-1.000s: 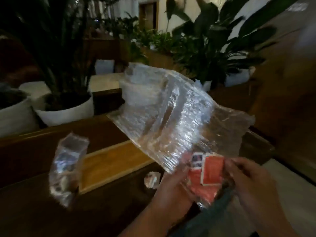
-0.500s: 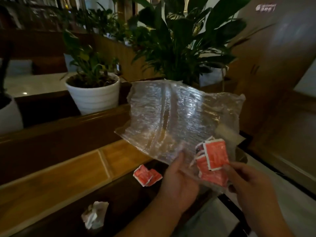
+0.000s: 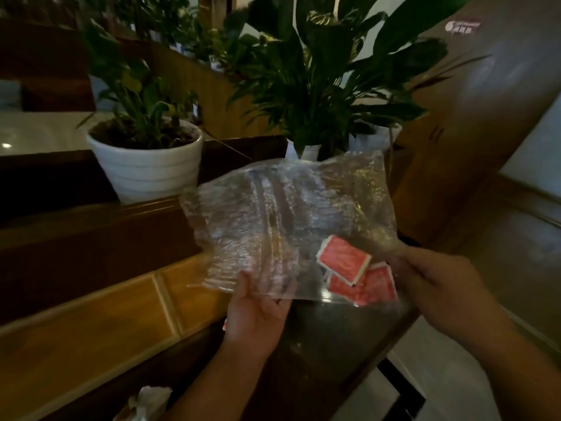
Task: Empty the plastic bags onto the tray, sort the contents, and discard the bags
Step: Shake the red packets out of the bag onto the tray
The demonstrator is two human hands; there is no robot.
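— What's on the left?
— A crumpled bag (image 3: 148,401) on the dark worktop (image 3: 318,344). My left hand (image 3: 258,314) pinches the clear plastic bag (image 3: 288,223) by its lower edge.
— And the right?
— Red packets (image 3: 344,259) lie inside it; my right hand (image 3: 437,281) grips its corner.

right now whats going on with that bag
A person holds a clear plastic bag up in both hands over a dark wooden counter. The left hand grips its lower edge, and the right hand pinches the corner near a few red packets, which are inside the bag and not yet tipped out. A crumpled bag lies on the counter at the bottom of the view. Potted plants stand behind.
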